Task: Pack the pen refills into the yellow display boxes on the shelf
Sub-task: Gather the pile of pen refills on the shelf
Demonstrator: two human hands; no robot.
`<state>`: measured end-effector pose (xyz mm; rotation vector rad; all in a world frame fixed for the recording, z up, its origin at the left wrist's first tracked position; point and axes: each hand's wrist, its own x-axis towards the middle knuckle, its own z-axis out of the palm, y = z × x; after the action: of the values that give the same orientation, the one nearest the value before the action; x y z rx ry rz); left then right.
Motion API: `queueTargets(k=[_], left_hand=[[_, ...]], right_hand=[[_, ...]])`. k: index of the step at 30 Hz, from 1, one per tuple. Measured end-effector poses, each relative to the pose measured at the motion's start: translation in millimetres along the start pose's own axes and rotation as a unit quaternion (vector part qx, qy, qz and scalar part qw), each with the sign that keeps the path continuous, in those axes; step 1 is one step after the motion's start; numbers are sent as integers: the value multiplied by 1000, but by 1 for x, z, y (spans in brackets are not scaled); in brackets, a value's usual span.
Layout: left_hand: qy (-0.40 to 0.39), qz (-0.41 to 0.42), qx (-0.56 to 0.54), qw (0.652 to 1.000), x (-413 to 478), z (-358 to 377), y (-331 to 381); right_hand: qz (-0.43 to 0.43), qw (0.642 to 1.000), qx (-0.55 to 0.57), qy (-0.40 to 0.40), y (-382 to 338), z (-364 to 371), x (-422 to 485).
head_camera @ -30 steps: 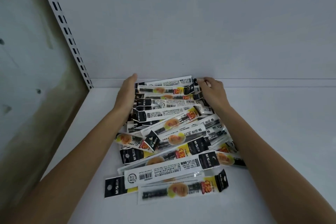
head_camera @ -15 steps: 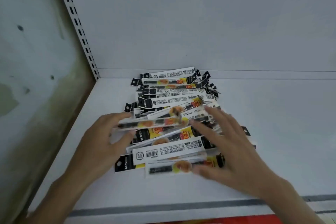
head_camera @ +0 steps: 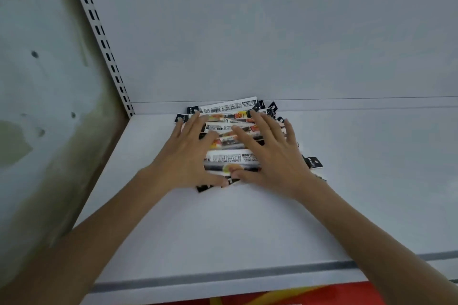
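Note:
A pile of pen refill packets (head_camera: pixel 229 110), long white, black and yellow sleeves, lies on the white shelf (head_camera: pixel 223 225) against its back wall. My left hand (head_camera: pixel 184 158) rests flat on the left half of the pile with fingers spread. My right hand (head_camera: pixel 275 156) lies flat on the right half, fingers spread too. Both thumbs meet at the pile's near edge. The hands cover most of the packets; only the far ones and a few ends at the right show. No yellow display box is in view.
A slotted white upright (head_camera: pixel 99 37) runs down the left rear corner beside a stained wall (head_camera: pixel 37 106). The shelf's front edge carries a grey strip (head_camera: pixel 223 277). Something red and yellow (head_camera: pixel 297 296) shows below the shelf.
The hands came off the pile's far end, drew back toward the near packets, then pressed flat on top. The spread-out packets are now pushed into a tighter pile farther back.

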<state>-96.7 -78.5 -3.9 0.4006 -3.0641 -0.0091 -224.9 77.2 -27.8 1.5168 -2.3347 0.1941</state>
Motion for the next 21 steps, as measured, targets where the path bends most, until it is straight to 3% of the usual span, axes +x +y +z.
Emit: queueTargets(k=[3,7,13,21], left_hand=[[-8,-18,-16,1000,34,0,-19],[-1,16,-23,1000,61,6,-35],[-19,2,-85,996,80,5,-46],[-108,-26,10,994,105,-11,-48]], right_hand=[[11,998,31,-49,10,9,18],[-11,984,59,-170,24,5,27],[5,993,63,-103,36,21,49],[13,990,66,-121,41,15,64]])
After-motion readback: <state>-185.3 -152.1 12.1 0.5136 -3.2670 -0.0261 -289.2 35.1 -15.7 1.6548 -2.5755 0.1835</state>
